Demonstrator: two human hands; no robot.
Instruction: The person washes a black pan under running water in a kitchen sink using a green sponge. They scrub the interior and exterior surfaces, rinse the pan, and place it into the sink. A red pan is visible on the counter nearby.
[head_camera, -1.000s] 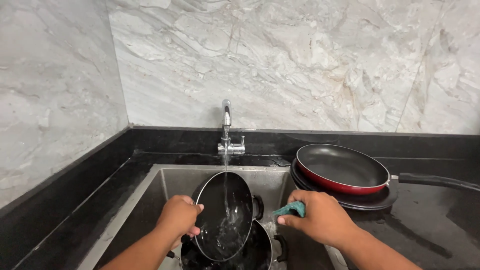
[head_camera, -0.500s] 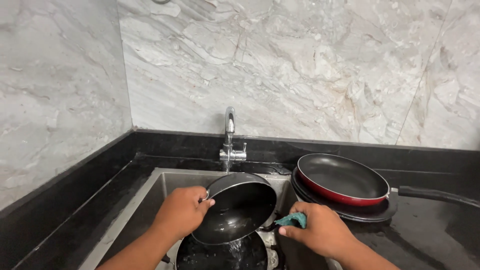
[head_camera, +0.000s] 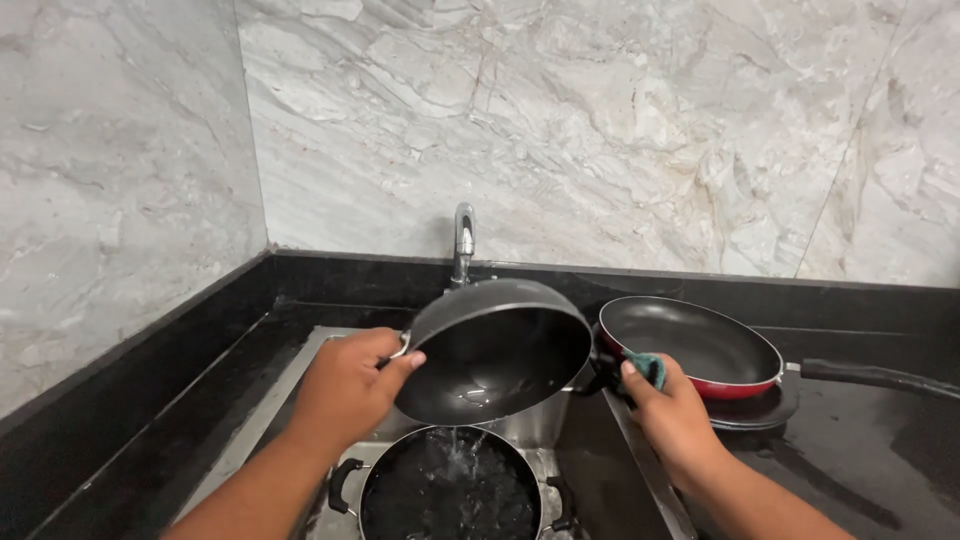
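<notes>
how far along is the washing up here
Looks done: the red frying pan sits on the counter beside the sink. In hand: the left hand and right hand tip a dark wok, water spilling into the pot below; the right also grips a teal scrubber. Left: the water-filled pot in the sink.

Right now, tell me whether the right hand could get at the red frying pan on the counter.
Probably yes. The right hand sits just in front of the red frying pan, nothing between them. But it already holds the black wok by its handle, with a teal scrubber, so it would need freeing first.
</notes>
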